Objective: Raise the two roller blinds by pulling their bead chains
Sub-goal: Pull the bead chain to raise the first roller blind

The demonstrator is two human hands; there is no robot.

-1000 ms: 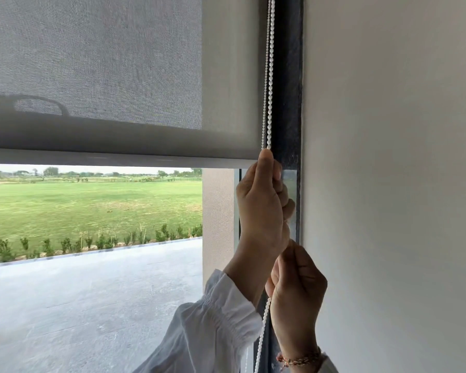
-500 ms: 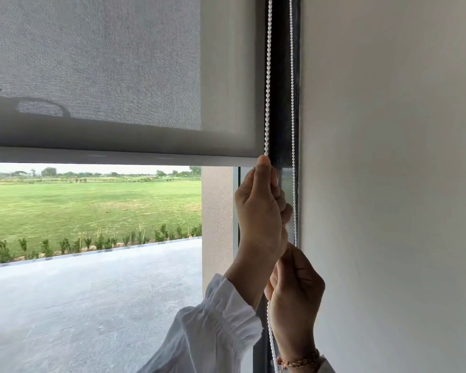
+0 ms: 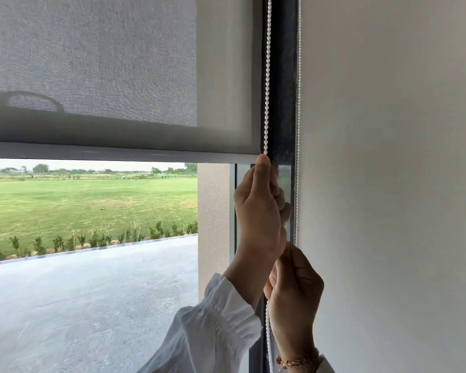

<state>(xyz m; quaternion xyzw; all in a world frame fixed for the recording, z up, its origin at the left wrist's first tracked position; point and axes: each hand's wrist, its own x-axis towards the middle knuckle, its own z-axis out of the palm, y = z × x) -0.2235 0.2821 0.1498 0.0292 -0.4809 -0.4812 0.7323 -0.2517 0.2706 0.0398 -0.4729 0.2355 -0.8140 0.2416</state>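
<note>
A grey mesh roller blind covers the upper window, and its bottom bar hangs about mid-height. At the blind's right edge runs the front strand of the white bead chain. The back strand runs along the wall edge. My left hand is shut on the front strand just below the bottom bar, thumb up. Directly under it, my right hand, with a bracelet on the wrist, is closed around the chain where the back strand comes down. No second blind is in view.
A dark window frame stands between the two strands. A plain white wall fills the right side. Through the glass below the blind I see a concrete terrace, a low hedge and a green field.
The two strands, side by side a second ago, have parted, and the back one now lies against the wall edge. Both hands sit slightly lower. The bottom bar has barely shifted.
</note>
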